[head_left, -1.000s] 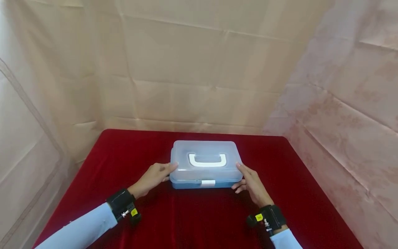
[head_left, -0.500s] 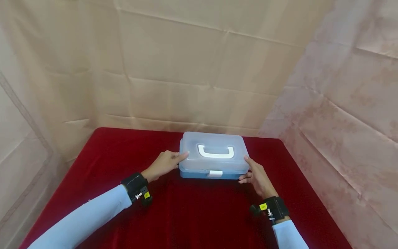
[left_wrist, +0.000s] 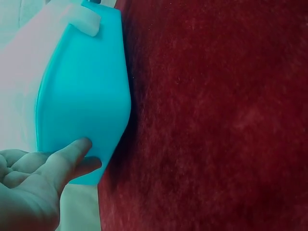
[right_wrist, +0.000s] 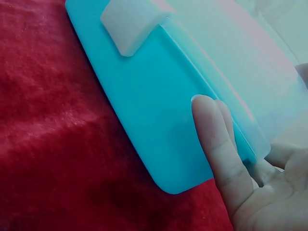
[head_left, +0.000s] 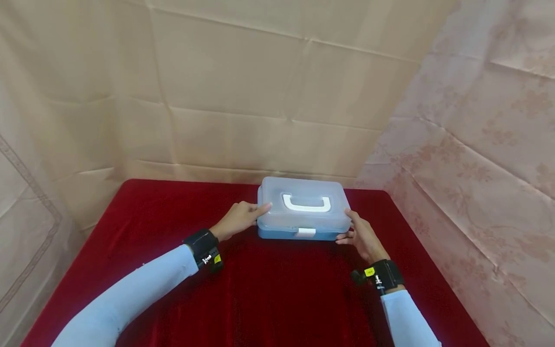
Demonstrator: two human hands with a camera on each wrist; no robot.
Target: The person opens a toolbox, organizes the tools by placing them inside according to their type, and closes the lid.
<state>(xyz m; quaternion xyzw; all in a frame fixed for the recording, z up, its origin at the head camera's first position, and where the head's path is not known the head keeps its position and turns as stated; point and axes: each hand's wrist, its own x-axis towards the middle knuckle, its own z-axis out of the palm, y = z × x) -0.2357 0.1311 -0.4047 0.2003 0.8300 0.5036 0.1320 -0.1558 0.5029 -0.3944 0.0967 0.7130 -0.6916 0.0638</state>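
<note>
A plastic storage box [head_left: 306, 208] with a clear lid, a blue base and a white carry handle [head_left: 306, 204] sits near the far side of the red table. Its lid is down, and a white latch [head_left: 305, 233] faces me at the front. My left hand [head_left: 238, 219] grips the left end, thumb on the lid and fingers against the blue side [left_wrist: 86, 91]. At the right end my right hand [head_left: 364, 237] holds the box, thumb on the lid's edge and fingers at the front corner, as the right wrist view shows. Whatever is inside cannot be made out.
Red cloth [head_left: 269, 294] covers the table. A beige curtain [head_left: 243, 96] hangs just behind its far edge, and a pale patterned curtain [head_left: 485, 168] stands along the right. Black cameras are strapped to both wrists.
The box has moved away from me and to the right, toward the table's far edge. Both hands have travelled with it, keeping their hold at its two ends.
</note>
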